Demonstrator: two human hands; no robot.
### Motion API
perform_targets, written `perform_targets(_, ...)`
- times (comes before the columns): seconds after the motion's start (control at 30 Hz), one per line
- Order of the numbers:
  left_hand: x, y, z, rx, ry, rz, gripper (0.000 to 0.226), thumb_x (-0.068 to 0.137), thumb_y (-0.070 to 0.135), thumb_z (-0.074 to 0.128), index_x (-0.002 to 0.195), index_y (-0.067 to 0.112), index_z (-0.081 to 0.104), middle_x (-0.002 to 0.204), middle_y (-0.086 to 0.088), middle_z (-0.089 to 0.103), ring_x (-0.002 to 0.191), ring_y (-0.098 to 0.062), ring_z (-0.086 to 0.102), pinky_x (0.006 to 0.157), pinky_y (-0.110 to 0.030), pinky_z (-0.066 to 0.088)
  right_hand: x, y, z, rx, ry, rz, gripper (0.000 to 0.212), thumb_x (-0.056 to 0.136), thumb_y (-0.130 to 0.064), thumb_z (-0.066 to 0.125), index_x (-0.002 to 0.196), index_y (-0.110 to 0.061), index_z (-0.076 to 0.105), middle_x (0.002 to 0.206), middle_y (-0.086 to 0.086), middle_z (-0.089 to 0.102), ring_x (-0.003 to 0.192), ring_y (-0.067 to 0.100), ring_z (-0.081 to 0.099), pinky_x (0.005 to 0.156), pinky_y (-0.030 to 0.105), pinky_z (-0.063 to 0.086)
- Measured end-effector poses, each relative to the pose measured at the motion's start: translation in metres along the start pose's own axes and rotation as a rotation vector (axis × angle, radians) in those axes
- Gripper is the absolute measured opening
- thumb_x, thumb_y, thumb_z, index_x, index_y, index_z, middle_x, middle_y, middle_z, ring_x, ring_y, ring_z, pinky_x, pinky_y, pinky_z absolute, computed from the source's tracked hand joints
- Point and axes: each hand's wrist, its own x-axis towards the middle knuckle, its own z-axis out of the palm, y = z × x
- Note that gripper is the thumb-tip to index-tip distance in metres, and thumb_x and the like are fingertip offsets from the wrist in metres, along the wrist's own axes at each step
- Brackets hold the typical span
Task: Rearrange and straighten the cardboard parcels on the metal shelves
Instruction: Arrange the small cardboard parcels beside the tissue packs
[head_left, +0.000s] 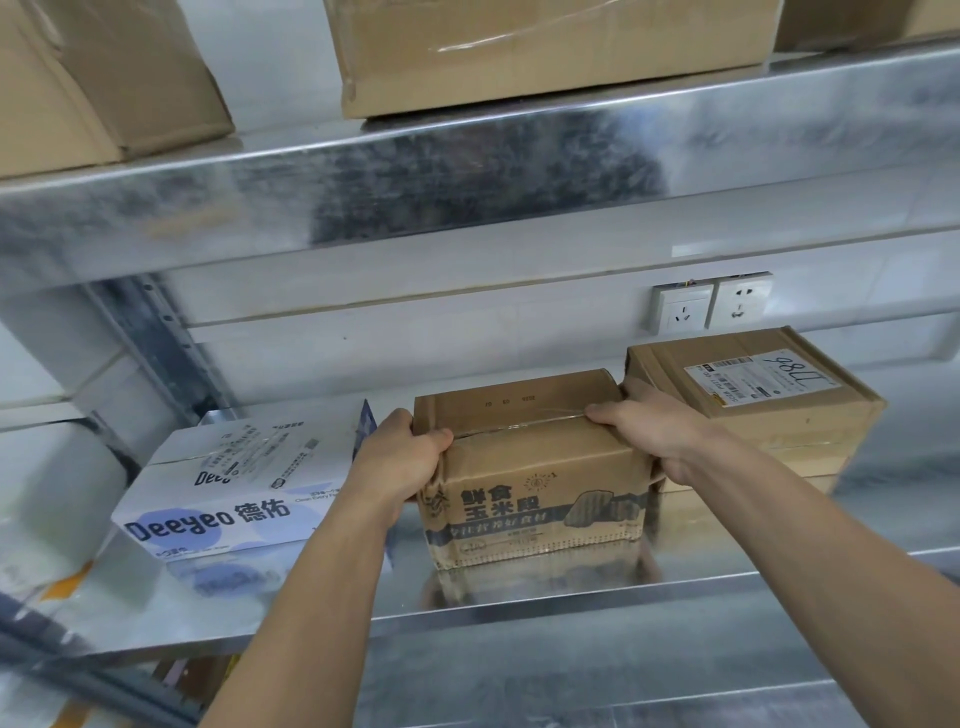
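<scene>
A brown cardboard parcel with dark printed characters (535, 467) stands on the middle metal shelf (571, 592). My left hand (402, 452) grips its upper left corner, thumb on top. My right hand (654, 431) grips its upper right corner, thumb lying along the taped seam. To its left lies a white box marked Deeyeo (234, 483). To its right a brown parcel with a shipping label (758, 384) sits close against it, stacked on another brown box.
The upper metal shelf (467, 171) carries three brown cartons: left (104, 78), middle (550, 47), right (872, 21). Two wall sockets (709, 306) sit behind the middle shelf. A perforated upright post (166, 343) stands at the back left. White packages (52, 504) lie at far left.
</scene>
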Motion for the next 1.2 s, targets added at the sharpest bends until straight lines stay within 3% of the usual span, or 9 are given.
perform_targets(0.2,0.001,-0.001,0.001,0.005,0.003,0.012,0.016,0.097,0.034,0.061,0.102,0.019,0.057,0.101,-0.007,0.066,0.092,-0.025,0.065,0.076,-0.039,0.056,-0.001,0.0,0.0,-0.001,0.003,-0.007,0.034,0.101,-0.031,0.06,0.13,-0.017,0.048,0.112,0.013,0.063,0.085,0.029,0.065,0.052,0.032,0.053)
perform_targets(0.43,-0.001,-0.001,0.001,-0.003,0.002,0.007,0.016,0.098,0.034,0.06,0.103,0.019,0.057,0.1,-0.007,0.066,0.091,-0.023,0.065,0.068,-0.033,0.05,-0.001,0.0,0.001,0.01,0.001,-0.002,0.035,0.101,-0.032,0.06,0.13,-0.017,0.048,0.11,0.012,0.062,0.083,0.028,0.063,0.052,0.032,0.052)
perform_targets(0.73,-0.008,0.0,0.001,-0.08,-0.006,-0.004,0.024,0.1,0.036,0.059,0.111,0.016,0.056,0.103,-0.006,0.067,0.092,-0.022,0.066,0.065,-0.032,0.05,-0.004,0.004,0.001,0.068,0.004,-0.004,0.037,0.1,-0.036,0.061,0.131,-0.019,0.048,0.112,0.011,0.063,0.086,0.029,0.063,0.063,0.037,0.053)
perform_targets(1.07,-0.019,0.0,0.0,-0.18,-0.012,-0.025,0.029,0.098,0.043,0.059,0.112,0.017,0.056,0.106,-0.008,0.067,0.096,-0.025,0.066,0.071,-0.035,0.054,-0.008,0.009,0.0,0.158,-0.002,-0.009,0.042,0.098,-0.04,0.063,0.134,-0.023,0.048,0.118,0.009,0.062,0.095,0.03,0.063,0.059,0.036,0.055)
perform_targets(1.2,-0.022,0.002,-0.003,-0.222,0.026,0.016,0.031,0.097,0.043,0.061,0.114,0.017,0.056,0.105,-0.006,0.065,0.098,-0.024,0.065,0.083,-0.041,0.054,-0.01,0.012,-0.002,0.199,0.01,-0.041,0.036,0.095,-0.04,0.066,0.124,-0.027,0.051,0.116,0.006,0.063,0.102,0.03,0.064,0.08,0.051,0.061)
